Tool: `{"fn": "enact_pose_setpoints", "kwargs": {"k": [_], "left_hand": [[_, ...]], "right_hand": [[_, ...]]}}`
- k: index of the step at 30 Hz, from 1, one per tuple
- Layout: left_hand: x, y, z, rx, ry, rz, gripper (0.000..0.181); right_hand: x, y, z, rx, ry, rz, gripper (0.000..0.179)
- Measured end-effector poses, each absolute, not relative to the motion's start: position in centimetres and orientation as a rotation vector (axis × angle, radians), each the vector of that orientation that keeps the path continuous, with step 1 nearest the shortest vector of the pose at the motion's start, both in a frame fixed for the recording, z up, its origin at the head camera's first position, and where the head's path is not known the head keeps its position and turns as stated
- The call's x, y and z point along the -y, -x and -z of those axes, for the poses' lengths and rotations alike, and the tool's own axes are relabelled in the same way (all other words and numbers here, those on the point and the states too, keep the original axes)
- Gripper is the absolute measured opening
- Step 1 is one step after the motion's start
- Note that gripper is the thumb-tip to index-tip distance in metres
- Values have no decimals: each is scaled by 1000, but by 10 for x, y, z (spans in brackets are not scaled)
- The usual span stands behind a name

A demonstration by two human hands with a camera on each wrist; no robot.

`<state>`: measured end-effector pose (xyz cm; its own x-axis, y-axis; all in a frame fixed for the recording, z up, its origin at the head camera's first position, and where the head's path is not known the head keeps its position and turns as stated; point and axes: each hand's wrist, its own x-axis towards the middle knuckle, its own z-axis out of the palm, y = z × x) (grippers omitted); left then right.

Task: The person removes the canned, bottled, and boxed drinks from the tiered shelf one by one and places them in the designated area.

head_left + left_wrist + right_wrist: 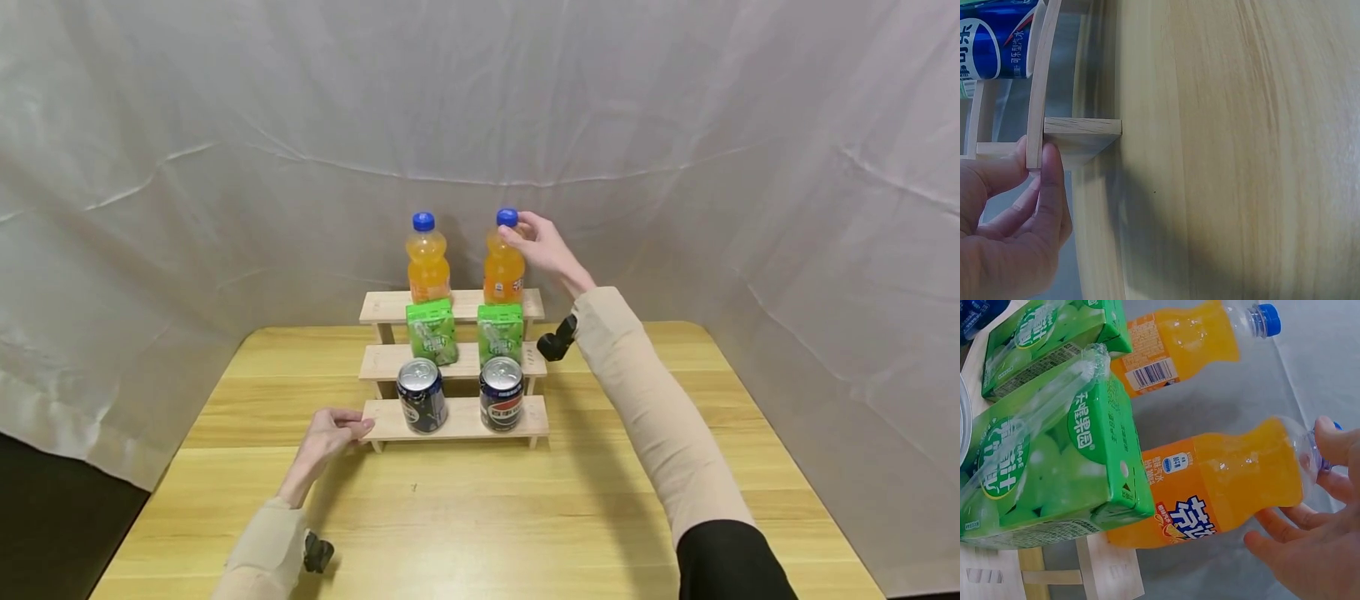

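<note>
A three-step wooden rack [461,427] stands on the table. With thumb and fingers, my left hand [333,433] pinches the left end of its lowest board, as the left wrist view shows at the board's edge [1035,125]. Up at the top step, my right hand [546,246] holds the neck of the right orange soda bottle [1229,475], just under its blue cap. That bottle stands upright on the board. A second orange soda bottle [428,267] is to its left. Two green juice cartons [500,332] occupy the middle step, and two dark blue cola cans [502,400] the lowest.
The wooden table [465,525] extends around the rack. Grey cloth [480,100] hangs behind and on both sides. The cartons stand close in front of the bottles.
</note>
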<state>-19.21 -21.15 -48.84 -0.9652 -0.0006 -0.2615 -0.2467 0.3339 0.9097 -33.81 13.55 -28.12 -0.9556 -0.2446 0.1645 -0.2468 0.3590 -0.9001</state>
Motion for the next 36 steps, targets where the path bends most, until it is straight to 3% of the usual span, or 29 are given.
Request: {"fn": "enact_pose_setpoints", "kwargs": {"k": [11,19,29,36], "left_hand": [[213,191,486,-2381,224,-1681,44],[212,191,486,-2376,228,-1686,45],[211,188,490,-2370,254,-1676,46],[210,189,489,-2386,240,-1669,47]], "right_hand": [[-141,333,268,2645,-379,-1540,42],[-179,324,264,2602,-337,-1549,46],[-252,310,290,2577,-171,-1557,54],[-291,304,331,2596,-32,-1525,56]]}}
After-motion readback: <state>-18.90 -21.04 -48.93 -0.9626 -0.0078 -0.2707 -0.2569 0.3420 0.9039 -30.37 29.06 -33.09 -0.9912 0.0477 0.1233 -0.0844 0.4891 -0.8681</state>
